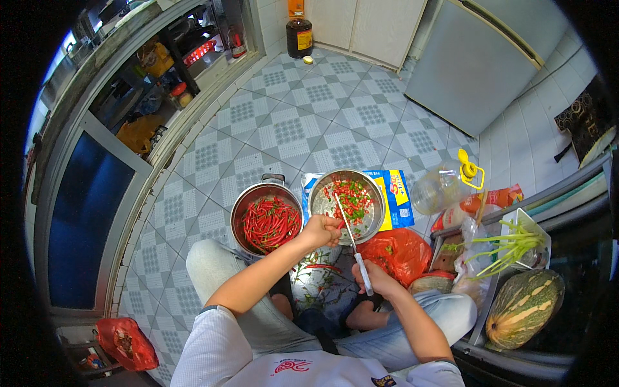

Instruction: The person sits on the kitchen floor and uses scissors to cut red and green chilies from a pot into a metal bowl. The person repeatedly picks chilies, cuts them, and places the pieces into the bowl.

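Observation:
A kitchen knife with a pale handle is in my right hand. Its blade reaches over a steel bowl that holds chopped red and green chili pieces. My left hand pinches a red chili against the blade at the bowl's near edge. Left of the bowl stands a steel pot full of whole red chilies. Green stems and one red chili lie on the floor between my feet.
A blue and yellow package lies under the bowl, with a red plastic bag near it. To the right are a clear plastic jug, a white basket of green stalks and a large squash. A refrigerator stands beyond.

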The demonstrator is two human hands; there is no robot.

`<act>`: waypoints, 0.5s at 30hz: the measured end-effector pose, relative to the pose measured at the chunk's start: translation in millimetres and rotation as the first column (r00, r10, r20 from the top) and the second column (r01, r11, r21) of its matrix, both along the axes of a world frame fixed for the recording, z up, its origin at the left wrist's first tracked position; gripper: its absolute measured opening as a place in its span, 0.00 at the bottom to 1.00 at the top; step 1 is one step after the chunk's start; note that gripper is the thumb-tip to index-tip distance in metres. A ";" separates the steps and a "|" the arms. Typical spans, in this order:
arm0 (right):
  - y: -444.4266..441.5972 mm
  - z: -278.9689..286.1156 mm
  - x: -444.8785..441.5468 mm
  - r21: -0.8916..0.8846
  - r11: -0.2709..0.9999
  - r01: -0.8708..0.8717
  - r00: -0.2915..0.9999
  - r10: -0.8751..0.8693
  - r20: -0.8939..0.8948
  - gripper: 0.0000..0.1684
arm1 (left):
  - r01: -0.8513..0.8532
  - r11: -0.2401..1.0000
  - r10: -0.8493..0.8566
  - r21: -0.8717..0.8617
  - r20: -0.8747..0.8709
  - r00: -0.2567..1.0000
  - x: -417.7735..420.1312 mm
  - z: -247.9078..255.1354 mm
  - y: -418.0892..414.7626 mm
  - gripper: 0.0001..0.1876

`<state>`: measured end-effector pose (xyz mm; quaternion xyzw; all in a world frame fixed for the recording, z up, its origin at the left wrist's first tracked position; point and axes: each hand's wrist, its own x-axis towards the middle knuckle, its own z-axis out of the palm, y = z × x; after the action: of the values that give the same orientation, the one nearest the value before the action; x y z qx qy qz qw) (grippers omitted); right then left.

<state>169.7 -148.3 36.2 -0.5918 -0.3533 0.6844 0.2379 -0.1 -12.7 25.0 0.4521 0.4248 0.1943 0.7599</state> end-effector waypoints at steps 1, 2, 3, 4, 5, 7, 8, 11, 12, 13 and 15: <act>1.9 5.6 -1.0 -0.014 1.000 -0.011 1.000 0.011 0.010 0.08 | 0.006 1.000 -0.007 0.006 0.005 1.000 -0.5 0.8 0.3 0.08; 3.0 11.5 -2.1 -0.039 0.999 0.001 1.000 -0.001 -0.009 0.08 | -0.014 1.000 0.014 -0.003 -0.014 1.000 -0.6 2.4 0.1 0.08; 3.8 18.1 -3.0 -0.063 0.998 0.012 1.000 -0.014 -0.027 0.07 | -0.035 0.999 0.035 -0.011 -0.033 0.999 -0.1 8.3 -0.7 0.07; 4.4 22.4 -3.5 -0.087 0.996 0.022 0.999 -0.026 -0.045 0.07 | -0.056 0.998 0.055 -0.018 -0.053 0.997 0.1 11.5 -1.1 0.07; 4.8 24.4 -3.7 -0.096 0.995 0.023 0.999 -0.027 -0.042 0.07 | -0.041 0.999 0.040 -0.019 -0.047 0.998 -0.9 8.5 0.1 0.07; 5.0 27.7 -3.8 -0.111 0.994 0.026 0.999 -0.030 -0.036 0.07 | -0.007 1.000 0.006 -0.019 -0.035 0.999 -3.1 2.0 3.5 0.08; 3.4 17.6 -1.5 -0.087 0.996 -0.005 0.999 0.002 -0.035 0.11 | -0.023 0.999 0.022 -0.025 -0.039 0.999 -3.0 -0.3 3.7 0.08; -1.7 -11.4 7.1 -0.017 0.998 -0.066 0.998 0.066 -0.022 0.19 | -0.041 0.999 0.040 -0.034 -0.038 0.998 -0.3 -3.1 4.1 0.09; -0.9 -11.3 7.2 0.007 0.997 -0.072 0.997 0.072 -0.014 0.19 | -0.035 0.999 0.034 -0.032 -0.030 0.999 -1.2 -4.9 4.7 0.10; -0.5 -11.1 7.0 0.031 0.997 -0.077 0.997 0.077 -0.005 0.19 | -0.028 0.999 0.028 -0.030 -0.021 0.999 -1.8 -5.9 5.0 0.11; -1.0 -9.3 3.6 0.032 0.999 -0.024 0.999 0.026 -0.044 0.18 | -0.017 1.000 0.016 -0.022 -0.045 0.999 -1.3 -5.9 5.4 0.11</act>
<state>173.3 -149.3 26.9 -0.5682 -0.3662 0.6945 0.2464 -1.4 -7.3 19.1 0.4442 0.4475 0.1856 0.7537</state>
